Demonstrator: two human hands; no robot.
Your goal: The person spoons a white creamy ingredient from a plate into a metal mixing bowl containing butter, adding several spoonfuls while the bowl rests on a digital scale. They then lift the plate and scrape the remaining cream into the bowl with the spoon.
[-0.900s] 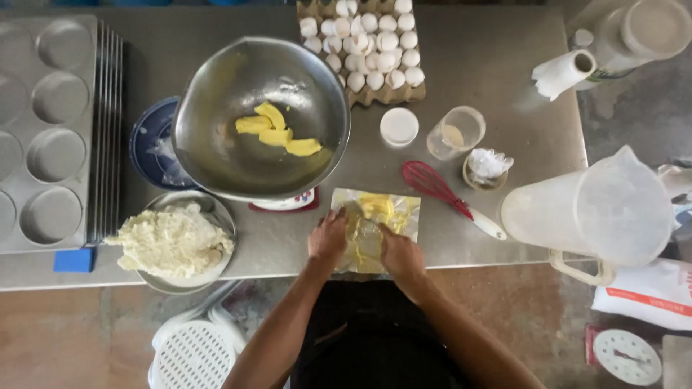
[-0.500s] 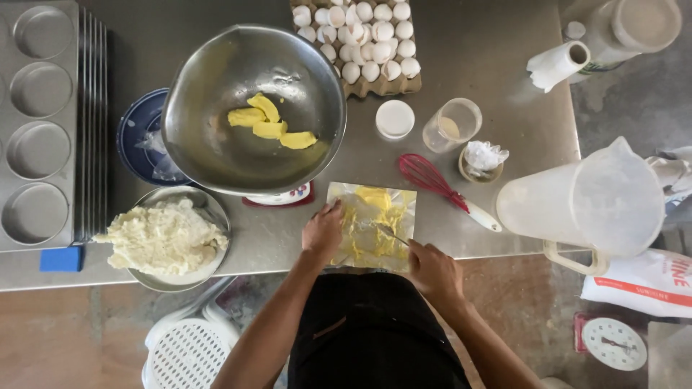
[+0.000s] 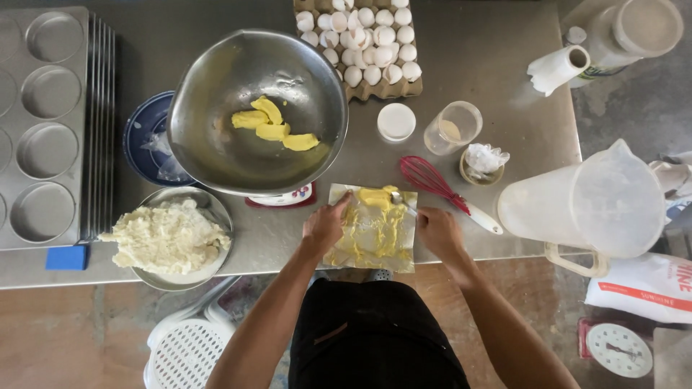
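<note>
The left hand (image 3: 324,225) is pressing its spread fingers on the left edge of the butter wrapper (image 3: 371,230) on the table (image 3: 490,79), while the right hand (image 3: 438,230), fingers closed on a spoon (image 3: 401,202), is reaching the butter lump (image 3: 375,197) at the wrapper's far end.

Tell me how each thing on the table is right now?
Wrapper: opened flat, smeared with butter.
Spoon: held by right hand, on the butter.
Left hand: pressing the wrapper's edge.
Steel bowl: holds butter pieces.
Whisk: lying unused.
Egg tray: full.
</note>
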